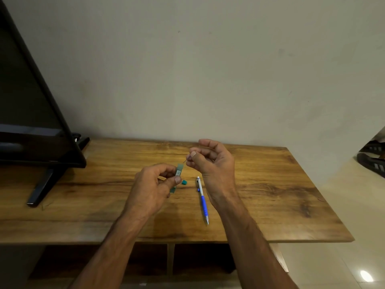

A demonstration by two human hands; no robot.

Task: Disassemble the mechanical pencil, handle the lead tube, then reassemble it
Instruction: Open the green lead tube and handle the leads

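My left hand point(154, 182) grips a slim green lead tube point(178, 171) above the wooden table point(270, 195), its open top tilted up to the right. Just beyond that top, my right hand point(210, 161) pinches a thin pencil lead point(185, 160) between thumb and forefinger. The tube's small green cap point(184, 182) lies on the table right of my left thumb. A blue and white mechanical pencil point(202, 200) lies on the table below my right wrist, tip toward me.
A black flat screen point(31, 101) on a stand with a black foot point(39, 190) fills the table's left end. The wall rises right behind the table. Open shelves sit under the tabletop. Black sandals point(373, 155) lie on the floor at far right.
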